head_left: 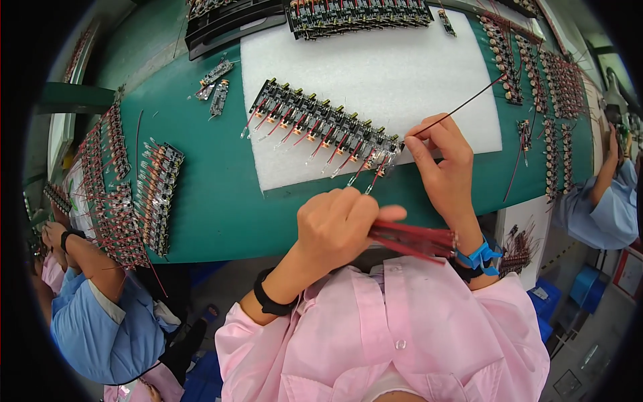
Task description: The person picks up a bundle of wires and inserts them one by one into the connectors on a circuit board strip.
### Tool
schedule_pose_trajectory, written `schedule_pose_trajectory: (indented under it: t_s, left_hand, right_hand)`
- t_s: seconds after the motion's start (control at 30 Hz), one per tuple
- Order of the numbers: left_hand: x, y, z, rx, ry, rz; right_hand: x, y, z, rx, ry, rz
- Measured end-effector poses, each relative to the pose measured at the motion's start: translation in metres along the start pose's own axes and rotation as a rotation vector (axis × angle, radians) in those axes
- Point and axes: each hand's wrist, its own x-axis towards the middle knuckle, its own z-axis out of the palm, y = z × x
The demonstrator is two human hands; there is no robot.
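A green worktop fills most of the view, with a white foam sheet laid on it and people in blue at both edges: a co-worker's sleeve at the lower left, another person at the far right.

On the sheet a panel of joined circuit boards lies slantwise, its right end nearest the wearer, red and dark leads sticking out along its lower edge. The right hand pinches a single dark wire between thumb and forefinger just beside that end; whether the wire touches the board cannot be made out. The left hand, just below the panel, is closed around a bundle of red wires that juts out toward the right wrist.

Left of the sheet lie a few loose circuit boards and, farther down, a wired board strip. A row of stacked boards stands at the sheet's far edge, next to a black tray. More wired boards line the right side.
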Motion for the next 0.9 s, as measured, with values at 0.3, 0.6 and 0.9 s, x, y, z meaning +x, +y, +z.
schedule_pose_trajectory:
  t_s: [0.3,0.6,0.9]
  left_hand:
    - [-0.008,-0.002,-0.010,-0.310,-0.145,0.028]
    - [-0.008,-0.002,-0.008,-0.306,-0.196,-0.022]
    - [-0.012,-0.003,-0.007,-0.251,-0.086,-0.011]
  right_hand:
    - [0.001,-0.002,0.002,-0.009,0.005,0.000]
    - [0.001,-0.001,0.003,-0.045,0.006,-0.015]
    - [0.002,-0.001,0.000,-0.078,-0.036,-0.036]
